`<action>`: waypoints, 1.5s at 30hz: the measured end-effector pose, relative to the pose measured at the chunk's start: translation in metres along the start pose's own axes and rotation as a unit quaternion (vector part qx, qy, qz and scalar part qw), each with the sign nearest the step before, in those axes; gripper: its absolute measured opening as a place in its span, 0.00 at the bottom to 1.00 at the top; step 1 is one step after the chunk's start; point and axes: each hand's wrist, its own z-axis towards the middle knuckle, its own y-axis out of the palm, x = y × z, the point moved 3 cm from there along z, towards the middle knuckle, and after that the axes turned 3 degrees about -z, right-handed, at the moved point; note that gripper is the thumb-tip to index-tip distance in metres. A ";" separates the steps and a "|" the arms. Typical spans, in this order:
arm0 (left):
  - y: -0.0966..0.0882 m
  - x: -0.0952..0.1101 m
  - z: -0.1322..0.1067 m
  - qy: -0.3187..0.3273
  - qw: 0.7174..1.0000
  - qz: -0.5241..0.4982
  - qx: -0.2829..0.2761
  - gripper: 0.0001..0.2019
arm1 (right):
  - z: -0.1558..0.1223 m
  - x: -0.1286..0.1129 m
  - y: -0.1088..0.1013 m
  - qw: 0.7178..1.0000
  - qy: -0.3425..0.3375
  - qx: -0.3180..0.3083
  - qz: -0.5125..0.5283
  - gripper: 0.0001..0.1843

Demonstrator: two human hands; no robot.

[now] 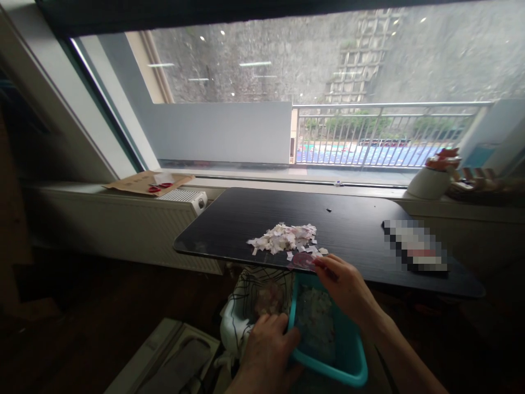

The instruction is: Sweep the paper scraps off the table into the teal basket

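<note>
A loose pile of small torn paper scraps [285, 238] lies near the front edge of the dark table [348, 219]. My right hand [346, 287] is closed on the reddish end of a translucent pink, flat, rounded thing [302, 260], which lies at the table edge beside the scraps; its exact kind I cannot make out. Below the edge is a turquoise plastic bin [346, 375], with pale scraps inside. My left hand [268, 342] grips the bin's left rim, its thumb reaching over. Touching the bin on the left is a bag-lined container [241, 309] with more scraps inside.
A dark flat object with a blurred-out face [416, 246] lies on the table's right side. Brown paper with red-handled scissors [159, 187] rests on the sill at left, above a radiator [164, 235]. A white vase-like object [429, 182] stands on the right sill.
</note>
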 end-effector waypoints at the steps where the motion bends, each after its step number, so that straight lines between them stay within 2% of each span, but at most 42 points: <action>1: 0.000 0.000 0.000 -0.001 1.000 0.002 -0.003 0.10 | -0.002 -0.003 0.003 1.000 -0.004 -0.010 0.004 0.11; 4: 0.001 -0.001 0.000 -0.002 1.000 0.008 -0.018 0.10 | -0.009 -0.011 0.008 0.999 -0.016 -0.038 0.018 0.12; 6: 0.001 -0.002 0.000 -0.002 1.000 0.007 -0.025 0.10 | -0.012 -0.009 0.005 0.999 -0.015 -0.027 0.017 0.12; 11: 0.000 -0.006 -0.002 0.000 1.000 -0.008 0.003 0.07 | -0.011 0.026 -0.024 0.995 0.040 0.065 -0.067 0.11; 15: 0.000 -0.013 -0.007 0.003 0.999 -0.019 0.036 0.06 | -0.012 0.042 -0.038 0.993 0.051 0.047 -0.097 0.11; 17: -0.001 -0.015 -0.010 -0.002 0.999 -0.021 0.051 0.05 | -0.013 0.041 -0.038 0.995 0.049 0.032 -0.086 0.11; 21: -0.003 -0.018 -0.013 -0.013 0.998 -0.016 0.065 0.05 | -0.010 0.034 -0.035 0.995 0.046 0.043 -0.077 0.13; 26: -0.002 -0.020 -0.011 -0.013 0.998 -0.016 0.060 0.05 | -0.004 0.035 -0.032 0.995 0.049 0.034 -0.080 0.13; 31: -0.001 -0.017 -0.008 -0.009 0.998 -0.019 0.051 0.04 | -0.005 0.039 -0.039 0.992 0.065 0.058 -0.090 0.13; 45: -0.001 -0.020 -0.007 -0.012 0.998 -0.007 0.056 0.05 | -0.004 0.028 -0.033 0.997 0.055 -0.002 -0.054 0.12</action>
